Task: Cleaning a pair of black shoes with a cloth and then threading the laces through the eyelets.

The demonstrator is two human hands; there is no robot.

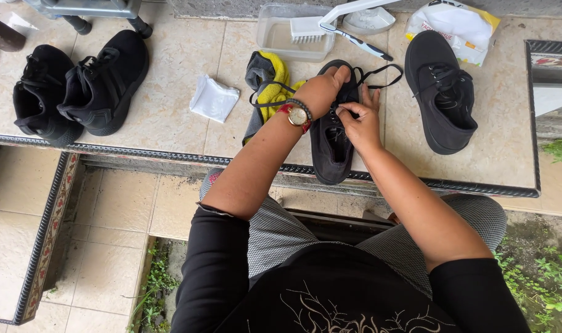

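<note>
Person is sitting at a tiled ledge (170, 123), both forearms reaching out over the knees. Black lace-up shoe (332, 132) is lying on the ledge right at its front edge, heel toward the person, toe pointing away.

Right hand (362, 123) is working at the eyelets, thumb and forefinger pinched together on what looks like the black lace (379, 77). Left hand (321, 89), watch (298, 115) on the wrist, is curled over the shoe's toe end, fingers closed on it, holding it steady.

Handling judgement: shoe looks light, fabric upper soft and collapsible, sole stiffer. Best hold is across the sole and sides or at the toe, not the tongue. Lace is thin and limp, so it needs a fingertip pinch near its end.

Just left of the shoe: yellow and grey cloth (265, 83), then a white folded cloth (213, 97). Its mate, the second black shoe (442, 92), is lying to the right, apart. Further left, a pair of black sneakers (77, 86).

Far edge: clear tub (275, 34) with a scrub brush (309, 28) and toothbrush (355, 38) resting across it, plus a white and yellow pouch (460, 21).
</note>
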